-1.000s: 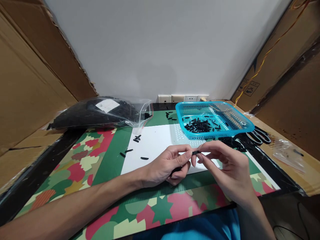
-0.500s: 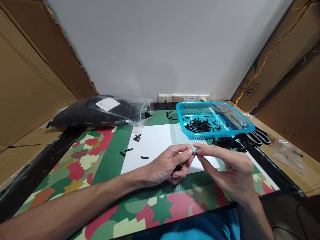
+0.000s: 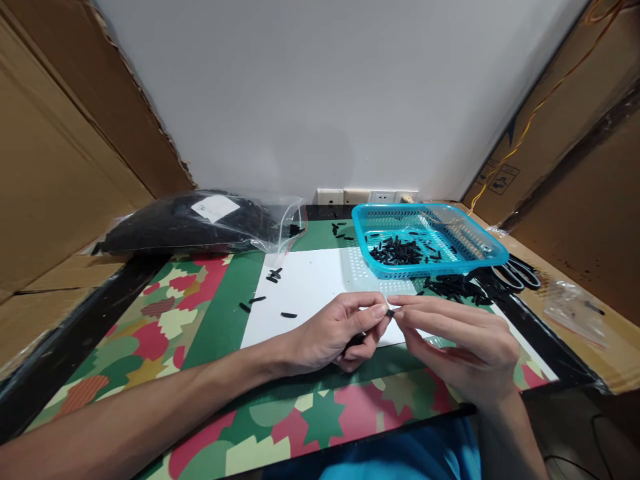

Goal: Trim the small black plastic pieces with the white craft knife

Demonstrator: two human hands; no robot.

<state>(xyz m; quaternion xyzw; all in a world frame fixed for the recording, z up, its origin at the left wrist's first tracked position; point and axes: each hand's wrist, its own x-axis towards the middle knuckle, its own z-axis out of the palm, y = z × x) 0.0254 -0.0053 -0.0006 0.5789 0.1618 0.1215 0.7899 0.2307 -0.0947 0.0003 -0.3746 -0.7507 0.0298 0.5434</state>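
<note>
Between my two hands, over the white sheet (image 3: 310, 293), is a small black strip-like piece (image 3: 391, 313). My left hand (image 3: 353, 327) pinches it between thumb and forefinger, and its other fingers curl round something black in the palm that is mostly hidden. From the other side, my right hand (image 3: 460, 340) closes its thumb and fingertips on the same piece. Several similar black pieces lie on and beside the sheet, one of them (image 3: 289, 315) left of my left hand. A pile of black pieces (image 3: 457, 288) lies beyond my right hand.
A blue perforated basket (image 3: 430, 268) holding many short black pieces stands at the back right. Beside it are scissors (image 3: 517, 273) and a clear plastic bag (image 3: 575, 313). A large zip bag of black material (image 3: 185, 227) lies at the back left. Cardboard walls (image 3: 575, 153) flank the table.
My right hand has shifted slightly right and down, with its fingers closer together. More of the black piece shows between the hands. My left hand has barely moved.
</note>
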